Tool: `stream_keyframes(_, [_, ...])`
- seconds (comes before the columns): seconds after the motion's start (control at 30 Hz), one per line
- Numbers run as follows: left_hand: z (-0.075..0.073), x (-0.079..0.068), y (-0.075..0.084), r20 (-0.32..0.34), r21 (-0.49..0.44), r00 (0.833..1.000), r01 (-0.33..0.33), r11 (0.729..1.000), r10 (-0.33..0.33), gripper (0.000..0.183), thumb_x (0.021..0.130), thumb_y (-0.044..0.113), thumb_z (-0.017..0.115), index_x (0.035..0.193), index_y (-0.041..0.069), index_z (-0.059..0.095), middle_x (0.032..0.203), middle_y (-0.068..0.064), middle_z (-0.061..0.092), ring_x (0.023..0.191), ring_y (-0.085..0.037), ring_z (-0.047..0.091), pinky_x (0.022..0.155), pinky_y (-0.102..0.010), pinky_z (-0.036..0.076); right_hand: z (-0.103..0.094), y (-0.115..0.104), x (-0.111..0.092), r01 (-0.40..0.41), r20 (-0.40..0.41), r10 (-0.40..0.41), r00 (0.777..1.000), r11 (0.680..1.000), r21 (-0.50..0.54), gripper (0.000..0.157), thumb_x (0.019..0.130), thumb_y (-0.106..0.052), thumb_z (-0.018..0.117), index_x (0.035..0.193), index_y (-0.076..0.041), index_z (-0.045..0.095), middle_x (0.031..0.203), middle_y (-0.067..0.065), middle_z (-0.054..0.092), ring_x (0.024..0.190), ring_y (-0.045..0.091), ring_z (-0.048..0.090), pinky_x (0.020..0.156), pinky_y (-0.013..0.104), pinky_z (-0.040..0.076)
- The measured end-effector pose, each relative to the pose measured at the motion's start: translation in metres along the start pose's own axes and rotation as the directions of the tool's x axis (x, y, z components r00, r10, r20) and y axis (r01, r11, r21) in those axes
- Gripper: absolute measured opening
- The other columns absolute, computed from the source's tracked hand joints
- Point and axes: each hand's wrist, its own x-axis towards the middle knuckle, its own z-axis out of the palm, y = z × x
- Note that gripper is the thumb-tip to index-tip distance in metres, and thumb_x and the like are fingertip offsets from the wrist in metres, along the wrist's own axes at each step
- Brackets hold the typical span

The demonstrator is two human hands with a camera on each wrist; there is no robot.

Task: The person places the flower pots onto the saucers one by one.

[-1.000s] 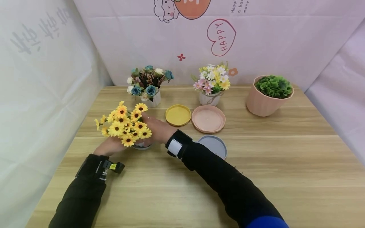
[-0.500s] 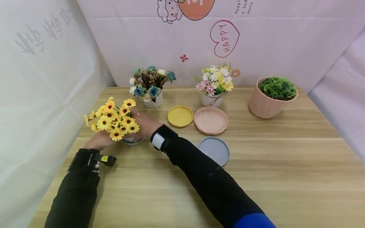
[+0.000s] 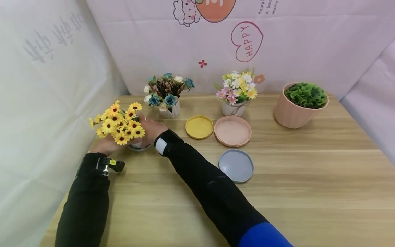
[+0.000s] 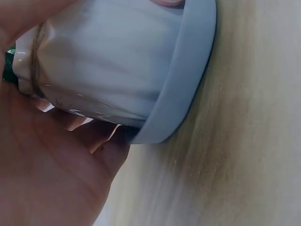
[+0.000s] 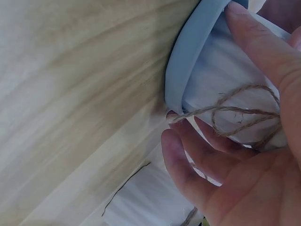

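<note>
At the table's left side, a white flowerpot point(image 4: 117, 56) with twine round its neck holds yellow daisy-like flowers point(image 3: 118, 123). The pot stands inside a blue-grey saucer point(image 4: 181, 80), whose wall runs round its base close to the wood. My left hand point(image 3: 106, 145) grips the pot from the left, fingers bent around its side. From the right, my right hand point(image 3: 152, 128) holds the same pot, thumb along the wall to the saucer's rim point(image 5: 188, 61) and fingertips by its lower edge. A twine bow point(image 5: 247, 113) lies against the pot. The blooms hide much of both hands from above.
Yellow point(image 3: 199, 127), pink point(image 3: 232, 131) and grey saucers point(image 3: 236, 165) lie mid-table. Behind stand a pot of blue and white roses point(image 3: 166, 91) and one of mixed daisies point(image 3: 236, 87). A pink planter point(image 3: 293, 111) with green foliage is at right. Cloth walls border the back and sides.
Both hands have moved left and slightly back across the table, carrying the pot and its saucer along. The head view has shifted a little. The hold on the pot stays.
</note>
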Motion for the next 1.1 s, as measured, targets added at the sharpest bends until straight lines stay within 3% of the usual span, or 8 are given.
stream_keyframes(0.23, [0.004,0.004,-0.002,-0.047,0.07,0.998,0.038,0.997,-0.035,0.105,0.081,0.066,0.06,0.15,0.005,0.011,0.145,-0.021,0.026,0.134,-0.039,0.023,0.106,-0.054,0.019,0.001,0.005,0.004,0.007,-0.001,-0.007,1.0,0.999,-0.049,0.097,0.065,-0.038,0.087,0.135,-0.028,0.02,0.12,0.0,0.048,0.105,0.014,0.051,0.078,0.029,0.044])
stream_keyframes(0.37, [0.014,0.006,-0.006,-0.07,-0.037,0.995,-0.067,0.997,0.064,0.094,0.082,0.056,0.066,0.15,0.015,0.017,0.144,-0.01,0.031,0.133,-0.03,0.028,0.106,-0.049,0.022,0.001,0.011,-0.002,0.021,0.009,-0.02,1.0,0.998,-0.055,0.105,0.068,-0.047,0.083,0.143,-0.026,0.012,0.131,0.005,0.043,0.112,0.016,0.049,0.085,0.031,0.042])
stream_keyframes(0.47, [0.02,0.002,-0.009,-0.071,-0.096,0.987,-0.151,0.984,0.145,0.084,0.085,0.046,0.069,0.15,0.026,0.019,0.145,0.0,0.03,0.134,-0.023,0.027,0.106,-0.047,0.023,-0.003,0.018,-0.011,0.053,0.02,-0.052,0.998,0.998,-0.034,0.109,0.071,-0.054,0.078,0.148,-0.017,0.01,0.144,0.013,0.031,0.12,0.019,0.046,0.087,0.026,0.042])
stream_keyframes(0.6, [0.022,-0.016,-0.01,-0.074,-0.012,0.979,-0.191,0.981,0.19,0.086,0.086,0.044,0.069,0.15,0.038,0.012,0.15,0.003,0.024,0.137,-0.023,0.022,0.107,-0.05,0.022,-0.015,0.034,-0.027,0.08,0.073,-0.077,0.994,0.996,-0.043,0.116,0.075,-0.061,0.071,0.152,-0.011,0.0,0.155,0.015,0.006,0.134,0.023,0.031,0.09,0.024,0.041])
stream_keyframes(0.67, [0.022,-0.026,-0.009,-0.083,0.046,0.97,-0.227,0.973,0.231,0.087,0.085,0.042,0.07,0.151,0.035,0.013,0.15,-0.001,0.027,0.136,-0.027,0.025,0.106,-0.051,0.024,-0.023,0.044,-0.038,0.073,0.099,-0.065,0.993,0.995,-0.074,0.116,0.075,-0.065,0.067,0.152,-0.011,0.0,0.156,0.015,-0.002,0.139,0.027,0.018,0.099,0.031,0.036])
stream_keyframes(0.83, [0.023,-0.056,0.006,-0.043,0.15,0.976,-0.205,0.967,0.213,0.086,0.087,0.046,0.066,0.151,0.011,0.019,0.144,-0.018,0.036,0.13,-0.039,0.034,0.101,-0.053,0.031,-0.047,0.08,-0.067,0.019,0.089,-0.003,0.996,0.985,-0.172,0.118,0.072,-0.074,0.062,0.152,-0.006,0.009,0.153,0.019,0.014,0.138,0.036,0.019,0.105,0.047,0.027])
stream_keyframes(0.97, [0.025,-0.081,0.024,0.037,0.218,0.989,-0.149,0.965,0.144,0.083,0.09,0.054,0.058,0.144,-0.002,0.028,0.141,-0.023,0.038,0.124,-0.041,0.041,0.097,-0.053,0.036,-0.057,0.113,-0.081,-0.059,0.043,0.069,0.997,0.977,-0.207,0.119,0.07,-0.074,0.065,0.15,-0.004,0.013,0.149,0.022,0.019,0.134,0.039,0.024,0.102,0.047,0.032])
stream_keyframes(1.1, [0.035,-0.091,0.044,0.095,0.198,0.977,-0.205,0.959,0.189,0.073,0.091,0.051,0.058,0.14,0.002,0.035,0.138,-0.018,0.042,0.121,-0.034,0.047,0.096,-0.05,0.038,-0.061,0.139,-0.087,-0.13,0.033,0.142,0.989,0.963,-0.235,0.118,0.068,-0.073,0.067,0.149,-0.003,0.016,0.143,0.022,0.025,0.126,0.037,0.032,0.096,0.042,0.037])
